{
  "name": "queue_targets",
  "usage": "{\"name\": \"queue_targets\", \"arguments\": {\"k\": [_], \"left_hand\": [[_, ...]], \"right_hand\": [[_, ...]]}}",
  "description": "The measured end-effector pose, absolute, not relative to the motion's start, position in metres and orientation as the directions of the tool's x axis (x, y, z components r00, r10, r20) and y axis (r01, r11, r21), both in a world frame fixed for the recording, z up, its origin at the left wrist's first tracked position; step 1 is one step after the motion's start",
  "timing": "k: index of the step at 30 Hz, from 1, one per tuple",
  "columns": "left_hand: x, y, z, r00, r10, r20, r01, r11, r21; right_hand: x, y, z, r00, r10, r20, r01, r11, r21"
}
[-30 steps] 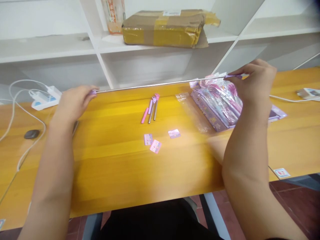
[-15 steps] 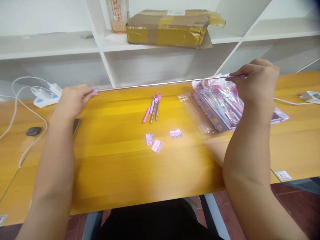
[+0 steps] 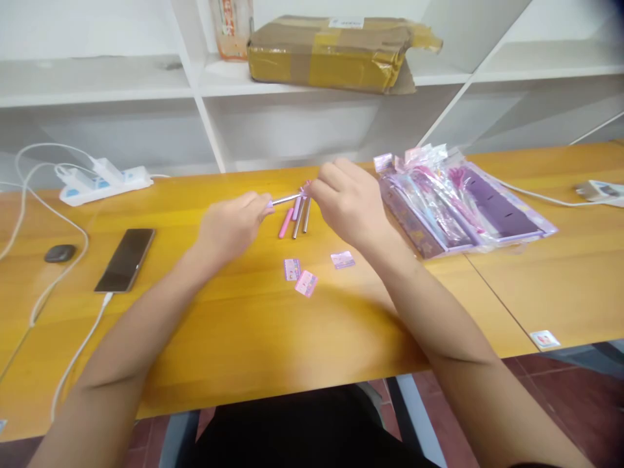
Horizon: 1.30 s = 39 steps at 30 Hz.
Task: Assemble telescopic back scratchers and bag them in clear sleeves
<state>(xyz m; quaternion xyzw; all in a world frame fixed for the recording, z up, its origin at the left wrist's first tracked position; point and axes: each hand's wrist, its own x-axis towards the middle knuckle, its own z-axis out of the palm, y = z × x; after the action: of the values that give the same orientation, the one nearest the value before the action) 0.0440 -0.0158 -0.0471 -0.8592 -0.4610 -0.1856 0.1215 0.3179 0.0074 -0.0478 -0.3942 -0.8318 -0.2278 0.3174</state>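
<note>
White shelving (image 3: 292,130) spans the back, and in front of it runs a yellow-brown wooden table (image 3: 219,344). On a shelf above the table sits a cardboard box (image 3: 326,58) bound with tape, one flap sticking out at its right end. Toward the right of the table lies a purple tray (image 3: 502,203), its left part heaped with clear plastic packets (image 3: 441,201) holding pink, blue and purple pieces.

Two bare hands meet over the table's middle. The left hand (image 3: 234,227) has its grip clamped on the lilac end of a slim metal rod (image 3: 285,199); the right hand (image 3: 347,201) has its grip closed on the rod's other end, mostly hidden by the fingers. The rod is held above the table, between the hands and nearly level.

At the left, a white power strip (image 3: 107,185) lies near the shelving, with a dark phone (image 3: 125,260) nearer the front, a white cable plugged into it. Just below the held rod, two metal sticks (image 3: 301,218) lie beside a pink tube (image 3: 286,223) and a lilac tube (image 3: 297,208); their upper ends are partly covered. Nearer the front are three small printed cards (image 3: 306,284), two touching and one apart to the right. Smallest is a black object (image 3: 60,253) left of the phone.
</note>
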Motion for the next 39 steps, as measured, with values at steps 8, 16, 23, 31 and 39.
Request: {"name": "queue_targets", "arguments": {"k": [8,16,23,31,39], "left_hand": [[0.031,-0.011,-0.040,0.541,0.762,0.355,0.820,-0.571,-0.023],[0.035,-0.017,-0.031,0.599,0.642,0.478,0.746,-0.665,-0.042],[0.036,-0.023,-0.027,0.594,0.648,0.476,0.765,-0.638,-0.086],[0.001,0.005,-0.014,0.491,0.701,0.516,0.847,-0.523,-0.096],[-0.126,0.054,-0.005,0.278,0.701,0.657,0.923,-0.385,0.021]], "right_hand": [[0.315,0.003,-0.044,-0.533,0.545,0.647,0.760,0.645,0.083],[0.313,-0.006,-0.039,-0.543,0.566,0.621,0.711,0.703,-0.019],[0.306,-0.014,-0.040,-0.492,0.572,0.656,0.766,0.643,0.014],[0.359,0.022,-0.049,-0.390,0.557,0.733,0.846,0.532,0.046],[0.506,0.072,-0.039,0.073,0.671,0.738,0.997,-0.044,-0.058]]}}
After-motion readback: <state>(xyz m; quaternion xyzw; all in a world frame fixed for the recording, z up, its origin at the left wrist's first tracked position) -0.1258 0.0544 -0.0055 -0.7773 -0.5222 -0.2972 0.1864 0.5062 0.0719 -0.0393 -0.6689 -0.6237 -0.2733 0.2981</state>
